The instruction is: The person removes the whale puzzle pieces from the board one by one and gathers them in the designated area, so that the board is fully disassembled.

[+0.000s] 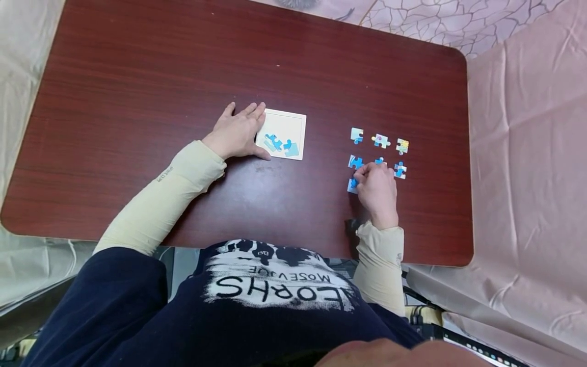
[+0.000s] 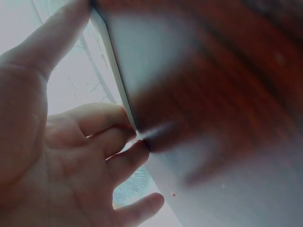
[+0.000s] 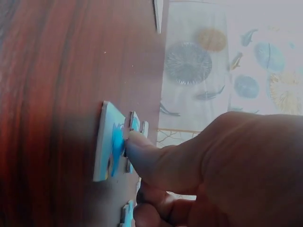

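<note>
My left hand [image 1: 238, 131] grips the left side of a cream puzzle tray [image 1: 284, 120], thumb at its near corner and fingers at the far one. In the left wrist view, bent fingertips [image 2: 125, 125] touch the tray's edge. Loose blue jigsaw pieces [image 1: 274, 142] lie inside the tray. At the right, my right hand [image 1: 378, 191] pinches a blue puzzle piece [image 1: 351, 186] at the near left of a grid of pieces. The right wrist view shows the thumb against this piece [image 3: 105, 146]; its contact with the table is unclear. The hand partly hides the middle piece [image 1: 379, 160].
Beyond the right hand are further spaced pieces: a pale corner piece [image 1: 356, 134], a patterned piece [image 1: 381, 140] and a yellow one [image 1: 402, 146]. The dark red table [image 1: 183, 61] has rounded corners. Pink cloth [image 1: 523, 153] hangs beyond its right edge.
</note>
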`<control>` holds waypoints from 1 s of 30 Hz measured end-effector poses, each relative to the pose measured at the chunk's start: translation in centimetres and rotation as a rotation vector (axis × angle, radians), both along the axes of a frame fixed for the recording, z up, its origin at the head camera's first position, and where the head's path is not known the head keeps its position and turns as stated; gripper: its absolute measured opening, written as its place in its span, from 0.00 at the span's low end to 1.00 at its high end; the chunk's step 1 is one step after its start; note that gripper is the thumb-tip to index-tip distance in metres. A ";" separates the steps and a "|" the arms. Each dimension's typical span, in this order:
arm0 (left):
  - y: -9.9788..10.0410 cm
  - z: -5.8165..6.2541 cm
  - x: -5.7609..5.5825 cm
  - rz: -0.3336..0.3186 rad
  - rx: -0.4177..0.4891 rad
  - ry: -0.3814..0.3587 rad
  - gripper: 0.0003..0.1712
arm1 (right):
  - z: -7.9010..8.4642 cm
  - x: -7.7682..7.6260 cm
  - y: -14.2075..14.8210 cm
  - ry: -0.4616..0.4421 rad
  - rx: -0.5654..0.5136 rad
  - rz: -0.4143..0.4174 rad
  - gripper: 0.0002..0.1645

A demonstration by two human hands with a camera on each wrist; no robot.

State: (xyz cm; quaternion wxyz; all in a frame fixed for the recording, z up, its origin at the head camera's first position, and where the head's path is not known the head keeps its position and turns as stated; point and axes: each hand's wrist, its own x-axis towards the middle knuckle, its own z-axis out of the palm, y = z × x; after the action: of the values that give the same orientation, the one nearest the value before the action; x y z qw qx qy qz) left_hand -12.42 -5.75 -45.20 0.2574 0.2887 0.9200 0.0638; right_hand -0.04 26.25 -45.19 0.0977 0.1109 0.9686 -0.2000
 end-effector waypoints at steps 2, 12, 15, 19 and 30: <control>0.0 0.1 0.0 0.001 0.001 0.003 0.64 | 0.4 -0.1 -0.2 0.036 0.010 0.003 0.09; -0.3 0.2 0.2 0.017 0.021 0.010 0.64 | 4.0 -3.0 -6.8 0.172 -0.037 0.190 0.18; -0.2 0.2 0.3 0.013 0.024 0.018 0.64 | 4.0 -3.8 -9.9 0.115 0.025 0.329 0.22; -0.1 0.1 0.3 0.010 0.032 0.037 0.64 | 3.5 -5.0 -12.8 0.060 0.114 0.446 0.25; -0.3 0.4 0.4 0.016 0.035 0.028 0.64 | 0.8 -6.9 -14.8 0.140 0.153 0.502 0.24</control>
State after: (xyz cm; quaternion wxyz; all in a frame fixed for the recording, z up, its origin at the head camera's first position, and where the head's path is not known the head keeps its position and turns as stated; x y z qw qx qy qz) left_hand -12.00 -6.07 -44.76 0.2391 0.2866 0.9245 0.0779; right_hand -6.90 11.46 -44.38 0.0683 -0.1399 0.9824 -0.1030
